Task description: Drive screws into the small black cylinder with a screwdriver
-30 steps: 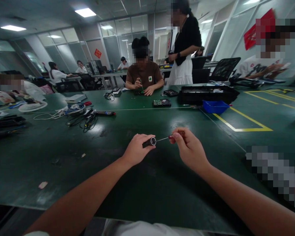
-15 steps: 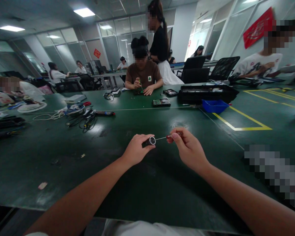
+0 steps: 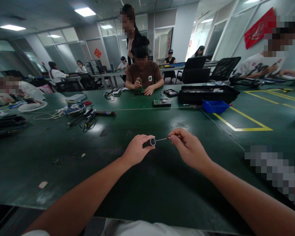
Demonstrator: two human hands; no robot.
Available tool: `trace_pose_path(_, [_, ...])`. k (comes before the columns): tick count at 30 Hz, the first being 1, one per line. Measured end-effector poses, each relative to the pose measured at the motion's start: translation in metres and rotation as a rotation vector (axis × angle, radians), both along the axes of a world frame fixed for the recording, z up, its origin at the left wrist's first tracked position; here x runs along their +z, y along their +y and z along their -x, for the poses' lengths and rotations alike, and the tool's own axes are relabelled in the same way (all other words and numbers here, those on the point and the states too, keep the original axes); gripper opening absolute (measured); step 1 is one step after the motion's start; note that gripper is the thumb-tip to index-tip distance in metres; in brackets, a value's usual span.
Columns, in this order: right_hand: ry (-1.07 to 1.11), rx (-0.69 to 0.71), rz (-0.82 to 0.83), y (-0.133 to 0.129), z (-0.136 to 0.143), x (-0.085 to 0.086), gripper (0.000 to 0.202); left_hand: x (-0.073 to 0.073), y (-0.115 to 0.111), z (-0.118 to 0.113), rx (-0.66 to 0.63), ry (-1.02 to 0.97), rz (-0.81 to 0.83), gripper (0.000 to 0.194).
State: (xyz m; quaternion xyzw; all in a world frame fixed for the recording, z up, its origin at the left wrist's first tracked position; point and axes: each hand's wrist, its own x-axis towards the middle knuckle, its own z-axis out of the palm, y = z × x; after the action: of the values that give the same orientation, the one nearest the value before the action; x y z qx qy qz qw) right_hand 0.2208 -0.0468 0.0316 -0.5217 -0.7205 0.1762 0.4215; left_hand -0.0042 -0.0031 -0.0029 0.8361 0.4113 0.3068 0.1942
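My left hand [image 3: 137,150] is closed round a short black cylinder [image 3: 149,142] with a bright ring at its open end; its kind is not clear. That end faces right. My right hand [image 3: 186,144] grips the red handle of a screwdriver [image 3: 162,139]. Its thin metal shaft points left, with the tip at the cylinder's open end; how deep the tip reaches I cannot tell. Both hands are held above the green table [image 3: 108,183], and part of the handle is hidden by my right fingers.
A co-worker [image 3: 145,77] sits across the table, holding a green tool. A circuit board [image 3: 161,103], a black tray [image 3: 207,94] and a blue bin [image 3: 215,106] lie beyond my hands. Tangled cables [image 3: 87,120] are on the left. A blurred-out object [image 3: 277,173] lies at right.
My right hand has shifted very slightly, and the screwdriver's tip stays at the cylinder. My left hand holds nearly still. In the background a standing person has moved left.
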Motion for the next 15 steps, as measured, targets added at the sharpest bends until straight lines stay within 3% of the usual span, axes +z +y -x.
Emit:
trace_pose_path(7, [-0.132,-0.081,0.027,-0.0027,0.003,0.0047,0.033,0.0031,-0.0025,-0.0024,-0.048,0.057,-0.024,0.034])
trace_pose_path(15, [-0.085,0.059,-0.064,-0.006,0.0069,-0.0002,0.023,0.0025,-0.0032,-0.0031,-0.047,0.104,-0.035,0.032])
